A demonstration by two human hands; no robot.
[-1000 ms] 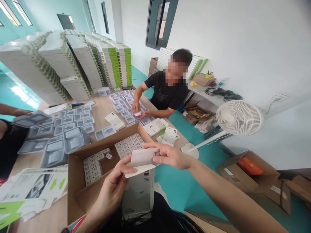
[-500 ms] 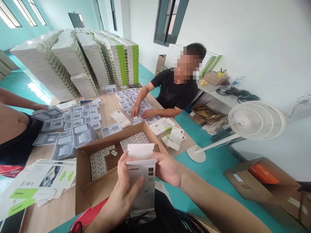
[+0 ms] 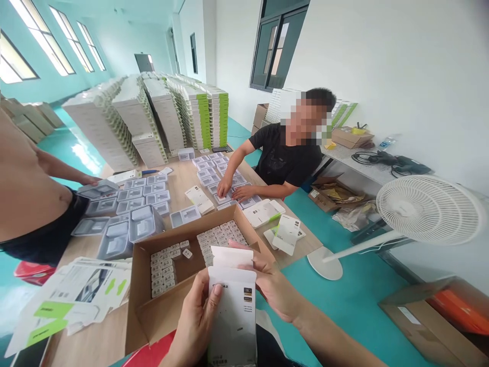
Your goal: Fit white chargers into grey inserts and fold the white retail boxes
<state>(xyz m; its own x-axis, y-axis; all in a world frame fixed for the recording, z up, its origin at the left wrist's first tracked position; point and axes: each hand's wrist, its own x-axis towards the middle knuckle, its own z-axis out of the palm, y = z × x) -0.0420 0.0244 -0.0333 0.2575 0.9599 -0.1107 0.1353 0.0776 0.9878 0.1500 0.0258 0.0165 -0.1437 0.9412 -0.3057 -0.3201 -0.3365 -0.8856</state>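
Upright in front of me is a white printed carton (image 3: 233,321), its top flaps raised. My left hand (image 3: 196,311) grips its left side, with the thumb pressed on the front panel over part of the printed brand name. At the upper right edge is my right hand (image 3: 275,285), its fingers bent around behind the raised flap (image 3: 232,257) and partly hidden by it. Just beyond both hands stands an open cardboard box (image 3: 168,311) holding rows of small white blocks (image 3: 162,272).
Flat printed cartons (image 3: 89,285) lie left, near grey plastic trays (image 3: 143,224). Across the table, a co-worker (image 3: 286,153) has both hands over more trays (image 3: 208,176). Another person (image 3: 38,188) stands left, holding a tray. A fan (image 3: 428,209) stands right.
My view has shifted, so the scene sits lower and further right. My left thumb has moved up the carton's front. My right fingers have moved further behind the flap.
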